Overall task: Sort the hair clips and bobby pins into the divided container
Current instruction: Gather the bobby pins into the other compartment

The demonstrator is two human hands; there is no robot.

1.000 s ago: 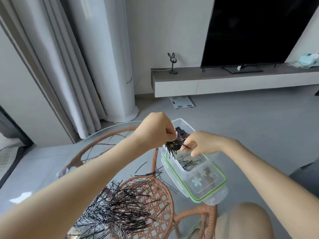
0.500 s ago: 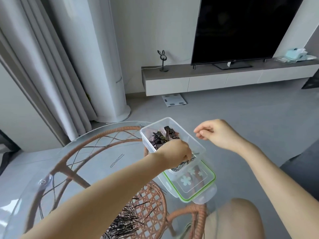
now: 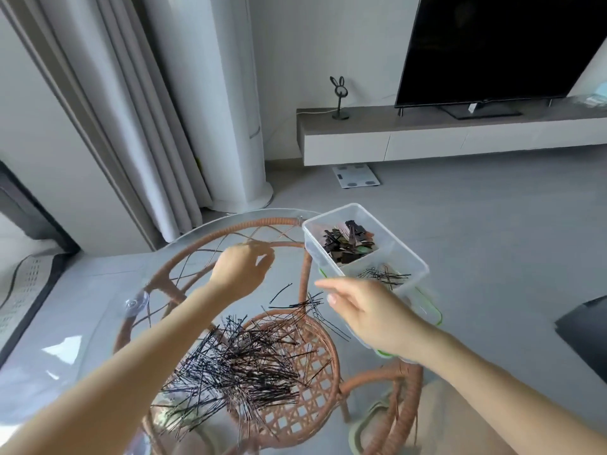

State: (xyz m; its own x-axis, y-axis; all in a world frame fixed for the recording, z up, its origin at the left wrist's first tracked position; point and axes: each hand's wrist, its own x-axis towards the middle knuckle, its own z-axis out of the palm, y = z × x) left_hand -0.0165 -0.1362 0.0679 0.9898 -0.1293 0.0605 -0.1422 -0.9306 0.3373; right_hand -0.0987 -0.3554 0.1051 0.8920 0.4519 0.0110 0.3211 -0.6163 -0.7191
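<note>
A clear divided container (image 3: 414, 257) stands at the right edge of the glass table. Its far compartment holds dark hair clips (image 3: 348, 244); its near one holds a few bobby pins (image 3: 384, 275). A big heap of black bobby pins (image 3: 243, 359) lies on the glass in front of me. My left hand (image 3: 241, 274) hovers over the far part of the table, thumb and forefinger pinched together; whether a pin sits between them is not visible. My right hand (image 3: 364, 311) hangs open and empty just left of the container, fingers pointing left.
The round glass table (image 3: 82, 310) rests on a rattan frame (image 3: 197, 251). A green-rimmed lid (image 3: 435, 311) lies under the container. Stray pins (image 3: 281, 293) lie between heap and container. Behind are curtains, a white column unit, a TV bench and a floor scale.
My left hand left the container and moved left to the far part of the table. My right hand came down and left beside the container. The view tilted down, showing the heap again.
</note>
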